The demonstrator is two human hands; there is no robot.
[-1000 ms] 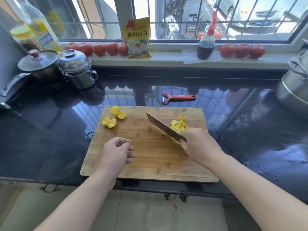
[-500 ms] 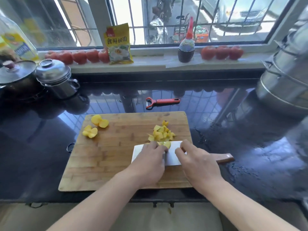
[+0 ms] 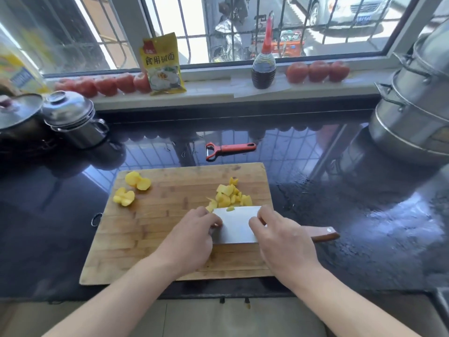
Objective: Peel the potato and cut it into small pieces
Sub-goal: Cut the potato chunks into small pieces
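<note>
Dark wet counter (image 3: 364, 215); both hands (image 3: 192, 237) hold cleaver (image 3: 234, 224) flat on board (image 3: 150, 229).

Obs, head view:
- Cleaver (image 3: 234, 224): blade flat on board; L edge hidden under left hand (image 3: 192, 239), handle junction hidden under right hand (image 3: 286, 249). Fingertip contact w/ blade not resolvable.
- Steamer stack (image 3: 413, 113): cut off at R edge.
- Dark pot lid (image 3: 19, 110) + oil bottle (image 3: 17, 71): cut off at L edge, label blurred.
- Potato pieces (image 3: 228, 195): count not resolvable, heap overlaps.
</note>
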